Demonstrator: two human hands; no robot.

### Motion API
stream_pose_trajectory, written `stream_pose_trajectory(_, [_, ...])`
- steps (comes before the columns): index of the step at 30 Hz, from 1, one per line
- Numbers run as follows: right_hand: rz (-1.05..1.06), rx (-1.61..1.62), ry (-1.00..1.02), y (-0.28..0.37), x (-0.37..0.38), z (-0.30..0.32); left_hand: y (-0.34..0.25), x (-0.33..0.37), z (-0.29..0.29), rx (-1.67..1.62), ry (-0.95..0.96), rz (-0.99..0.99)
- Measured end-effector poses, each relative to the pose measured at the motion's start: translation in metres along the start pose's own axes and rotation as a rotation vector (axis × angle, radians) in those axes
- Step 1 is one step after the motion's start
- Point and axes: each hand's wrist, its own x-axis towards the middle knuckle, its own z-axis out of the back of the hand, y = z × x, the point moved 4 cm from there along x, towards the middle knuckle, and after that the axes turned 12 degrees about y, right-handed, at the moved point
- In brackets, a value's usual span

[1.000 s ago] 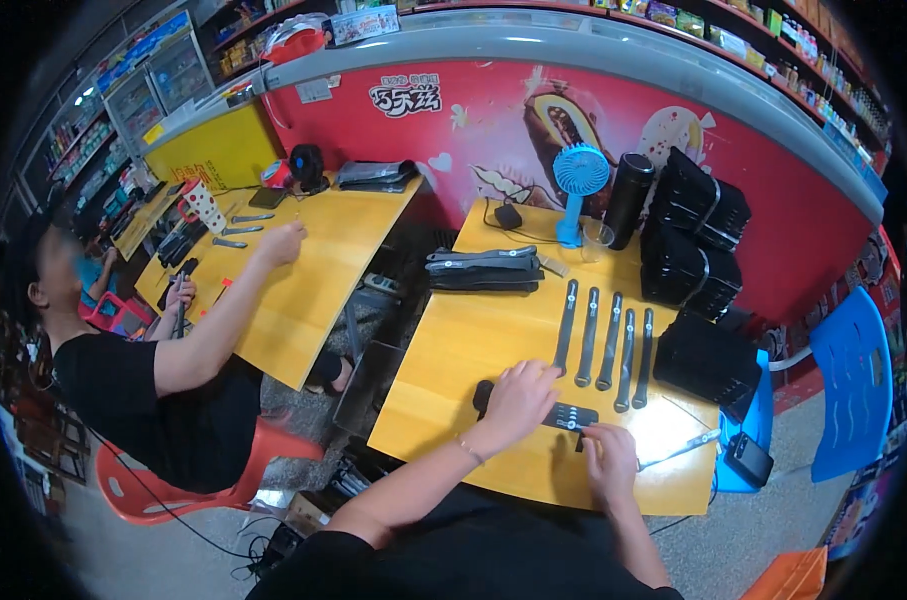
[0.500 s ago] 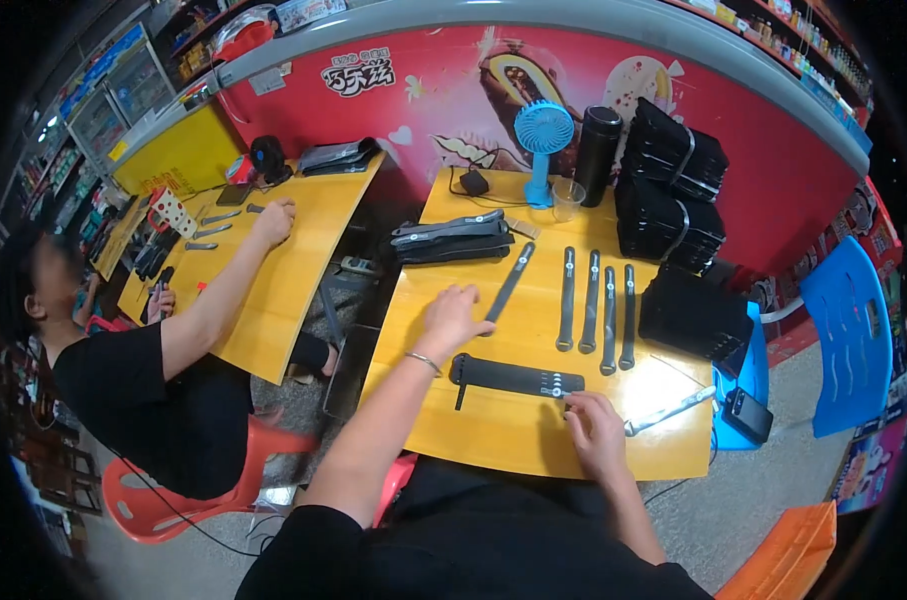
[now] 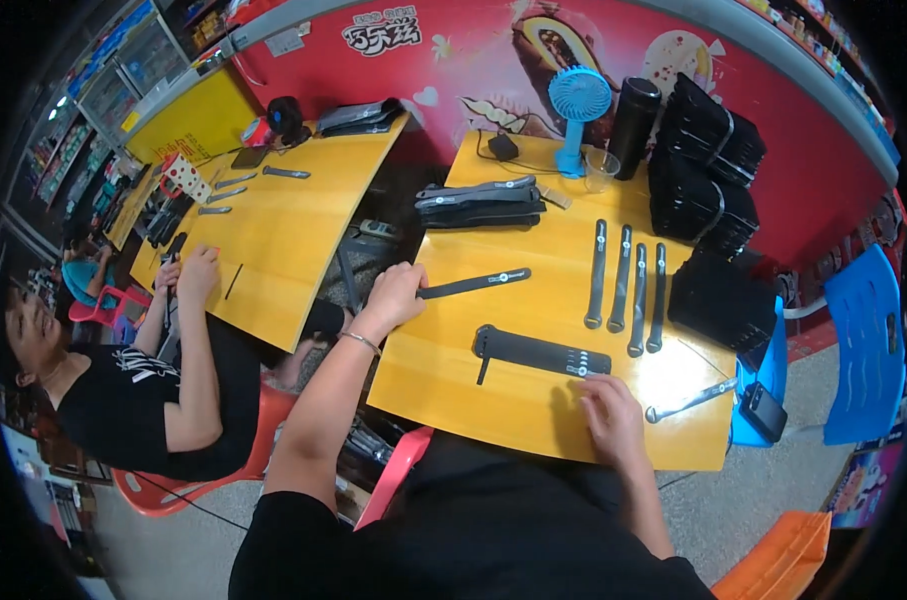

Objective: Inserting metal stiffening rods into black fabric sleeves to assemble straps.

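Two hands work at the yellow desk: the left hand, near the desk's left edge, grips one end of a thin black strap. The right hand rests flat & loose, holding nothing, by the front edge, just beside a flat black pouch. Strap looks light & bendy, prob. best held at an end.

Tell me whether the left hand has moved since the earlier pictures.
Yes. The left hand went from the flat black case out to the table's left edge, holding a long black strip.
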Motion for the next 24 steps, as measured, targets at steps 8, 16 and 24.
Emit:
stream_pose_trajectory(8, [-0.002, 0.019, 0.04, 0.01, 0.008, -0.005, 0.009, -0.04, 0.009, -0.219, -0.037, -0.04])
stream_pose_trajectory(16, [0.407, -0.287, -0.104, 0.097, 0.03, 0.002, -0.096, -0.12, 0.071, -0.4, -0.135, -0.179])
stream_pose_trajectory(24, [0.356, 0.006, 0.14, 0.072, 0.019, -0.006, -0.117, -0.142, 0.036, -0.806, 0.051, -0.221])
